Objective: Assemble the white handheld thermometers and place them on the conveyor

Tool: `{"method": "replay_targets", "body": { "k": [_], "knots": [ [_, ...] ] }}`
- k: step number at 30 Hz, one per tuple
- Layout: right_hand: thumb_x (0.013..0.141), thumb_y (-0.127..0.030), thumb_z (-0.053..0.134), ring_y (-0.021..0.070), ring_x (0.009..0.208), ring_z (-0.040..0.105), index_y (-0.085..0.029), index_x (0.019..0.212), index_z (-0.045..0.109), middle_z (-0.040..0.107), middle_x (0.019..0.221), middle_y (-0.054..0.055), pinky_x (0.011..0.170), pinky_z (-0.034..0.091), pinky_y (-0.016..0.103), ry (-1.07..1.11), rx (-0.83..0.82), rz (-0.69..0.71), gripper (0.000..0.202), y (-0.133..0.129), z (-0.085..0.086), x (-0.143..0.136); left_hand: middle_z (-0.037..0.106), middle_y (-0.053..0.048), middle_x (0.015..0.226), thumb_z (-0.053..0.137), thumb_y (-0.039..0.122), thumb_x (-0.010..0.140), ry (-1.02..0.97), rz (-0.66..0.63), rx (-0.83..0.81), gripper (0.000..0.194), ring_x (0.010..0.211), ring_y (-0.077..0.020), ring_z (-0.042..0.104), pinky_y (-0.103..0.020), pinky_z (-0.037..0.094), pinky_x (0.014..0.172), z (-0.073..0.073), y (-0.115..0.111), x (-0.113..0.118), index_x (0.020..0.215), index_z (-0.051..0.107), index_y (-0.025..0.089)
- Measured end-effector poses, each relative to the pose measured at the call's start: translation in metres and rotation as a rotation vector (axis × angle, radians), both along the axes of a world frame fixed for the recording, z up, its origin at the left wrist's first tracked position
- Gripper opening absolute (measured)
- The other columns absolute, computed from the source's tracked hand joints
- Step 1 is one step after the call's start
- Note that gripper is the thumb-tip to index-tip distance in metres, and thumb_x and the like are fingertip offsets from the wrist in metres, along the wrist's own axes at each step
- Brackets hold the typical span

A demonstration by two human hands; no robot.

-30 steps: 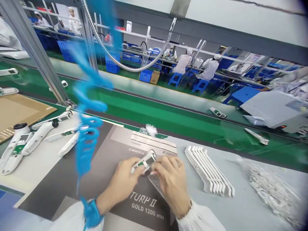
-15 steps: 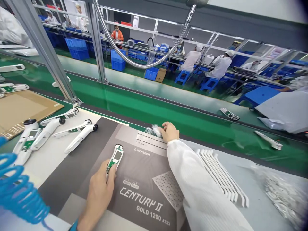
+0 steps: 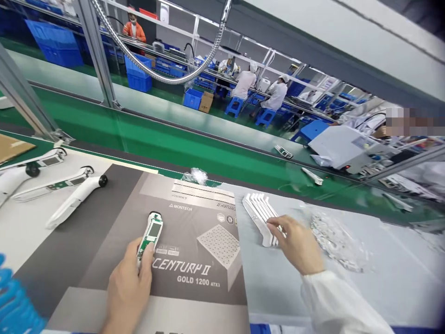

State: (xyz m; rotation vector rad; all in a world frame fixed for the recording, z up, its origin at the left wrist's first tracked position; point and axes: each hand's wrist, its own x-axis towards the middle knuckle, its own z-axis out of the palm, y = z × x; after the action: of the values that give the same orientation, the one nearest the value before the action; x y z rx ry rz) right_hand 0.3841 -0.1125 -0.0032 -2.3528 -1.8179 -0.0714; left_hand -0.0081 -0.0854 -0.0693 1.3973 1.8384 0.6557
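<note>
My left hand (image 3: 130, 280) is closed around the lower end of a white handheld device shell (image 3: 153, 227), above a dark printed carton sheet (image 3: 167, 283). A green circuit board and small grey display show in the shell's open face. On the right, my right hand (image 3: 299, 243) reaches over a row of slim, curved white plastic strips (image 3: 255, 213). Its thumb and index finger pinch at the near side of the row, around a strip. The fingers partly hide that end. A crumpled clear plastic bag (image 3: 198, 176) lies at the carton's far edge.
More white device shells (image 3: 74, 202) lie at the left, some with boards showing. A clear bag of small pale parts (image 3: 340, 241) is right of my right hand. A blue coiled hose (image 3: 17, 301) fills the lower left. Beyond runs a green conveyor belt (image 3: 163, 139) carrying pieces.
My right hand has left the clear bag at the carton's far edge and moved right and nearer, to the white strips. My left hand still holds the device shell. The view has turned right.
</note>
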Motion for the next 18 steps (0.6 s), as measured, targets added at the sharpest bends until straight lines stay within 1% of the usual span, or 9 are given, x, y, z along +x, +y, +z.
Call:
{"method": "replay_targets", "body": {
  "k": [1, 3, 5, 7, 9, 11, 14, 16, 18],
  "knots": [
    [0.092, -0.04, 0.047, 0.0237, 0.088, 0.065, -0.025, 0.092, 0.07, 0.07, 0.095, 0.005, 0.07, 0.042, 0.034, -0.07, -0.016, -0.032, 0.028, -0.002, -0.006, -0.003, 0.072, -0.003, 0.084, 0.041, 0.06, 0.089, -0.056, -0.033, -0.012, 0.041, 0.081, -0.0275, 0.067, -0.036, 0.047, 0.074, 0.001, 0.001, 0.0, 0.106, 0.057, 0.026],
    [0.094, -0.036, 0.047, 0.0242, 0.097, 0.064, -0.023, 0.098, 0.069, 0.07, 0.101, 0.007, 0.072, 0.042, 0.034, -0.195, -0.037, -0.084, 0.026, 0.006, -0.017, -0.012, 0.071, -0.003, 0.084, 0.044, 0.063, 0.086, -0.205, -0.105, -0.051, 0.045, 0.077, -0.0248, 0.066, -0.035, 0.048, 0.074, 0.006, 0.005, 0.0, 0.104, 0.058, 0.024],
    [0.096, -0.033, 0.046, 0.0242, 0.103, 0.063, -0.022, 0.103, 0.068, 0.069, 0.108, 0.008, 0.077, 0.043, 0.035, -0.273, -0.06, -0.095, 0.026, 0.023, -0.024, -0.02, 0.068, -0.003, 0.081, 0.049, 0.065, 0.084, -0.363, -0.171, -0.128, 0.048, 0.071, -0.0218, 0.063, -0.032, 0.049, 0.07, 0.015, 0.009, 0.001, 0.098, 0.059, 0.021],
    [0.095, -0.029, 0.047, 0.0265, 0.104, 0.062, -0.02, 0.103, 0.068, 0.07, 0.107, 0.01, 0.08, 0.042, 0.037, -0.306, -0.082, -0.089, 0.025, 0.042, -0.028, -0.028, 0.064, -0.002, 0.076, 0.054, 0.064, 0.082, -0.479, -0.212, -0.203, 0.047, 0.069, -0.0191, 0.06, -0.029, 0.047, 0.066, 0.026, 0.012, 0.004, 0.094, 0.06, 0.019],
    [0.093, -0.026, 0.05, 0.0306, 0.101, 0.063, -0.016, 0.097, 0.069, 0.071, 0.102, 0.014, 0.079, 0.042, 0.039, -0.313, -0.105, -0.082, 0.022, 0.056, -0.032, -0.033, 0.06, 0.0, 0.072, 0.061, 0.058, 0.081, -0.578, -0.236, -0.228, 0.042, 0.068, -0.0167, 0.057, -0.027, 0.045, 0.064, 0.038, 0.012, 0.006, 0.093, 0.059, 0.018],
    [0.091, -0.022, 0.052, 0.0339, 0.095, 0.065, -0.012, 0.092, 0.069, 0.071, 0.096, 0.019, 0.075, 0.042, 0.04, -0.309, -0.125, -0.082, 0.02, 0.062, -0.035, -0.036, 0.058, 0.001, 0.072, 0.066, 0.051, 0.08, -0.692, -0.25, -0.209, 0.038, 0.068, -0.0146, 0.054, -0.025, 0.044, 0.064, 0.046, 0.011, 0.009, 0.095, 0.058, 0.017],
    [0.092, -0.026, 0.048, 0.0335, 0.078, 0.067, -0.012, 0.096, 0.07, 0.071, 0.089, 0.021, 0.064, 0.041, 0.039, -0.273, -0.142, -0.09, 0.026, 0.062, -0.039, -0.031, 0.057, 0.001, 0.075, 0.068, 0.045, 0.082, -0.851, -0.271, -0.199, 0.035, 0.068, -0.0126, 0.053, -0.025, 0.043, 0.066, 0.05, 0.009, 0.011, 0.097, 0.055, 0.016],
    [0.094, -0.029, 0.044, 0.0309, 0.073, 0.067, -0.013, 0.104, 0.069, 0.071, 0.097, 0.02, 0.061, 0.041, 0.039, -0.239, -0.089, -0.071, 0.031, 0.059, -0.039, -0.023, 0.056, 0.001, 0.075, 0.066, 0.041, 0.086, -0.91, -0.285, -0.204, 0.031, 0.069, -0.0118, 0.053, -0.025, 0.043, 0.067, 0.05, 0.009, 0.011, 0.099, 0.053, 0.016],
    [0.095, -0.032, 0.042, 0.0295, 0.072, 0.067, -0.015, 0.105, 0.069, 0.07, 0.106, 0.019, 0.059, 0.042, 0.039, -0.201, -0.034, -0.068, 0.033, 0.054, -0.034, -0.016, 0.056, 0.001, 0.075, 0.063, 0.039, 0.089, -0.923, -0.294, -0.212, 0.028, 0.069, -0.0116, 0.053, -0.025, 0.041, 0.067, 0.051, 0.009, 0.01, 0.101, 0.053, 0.016]
  ]
}}
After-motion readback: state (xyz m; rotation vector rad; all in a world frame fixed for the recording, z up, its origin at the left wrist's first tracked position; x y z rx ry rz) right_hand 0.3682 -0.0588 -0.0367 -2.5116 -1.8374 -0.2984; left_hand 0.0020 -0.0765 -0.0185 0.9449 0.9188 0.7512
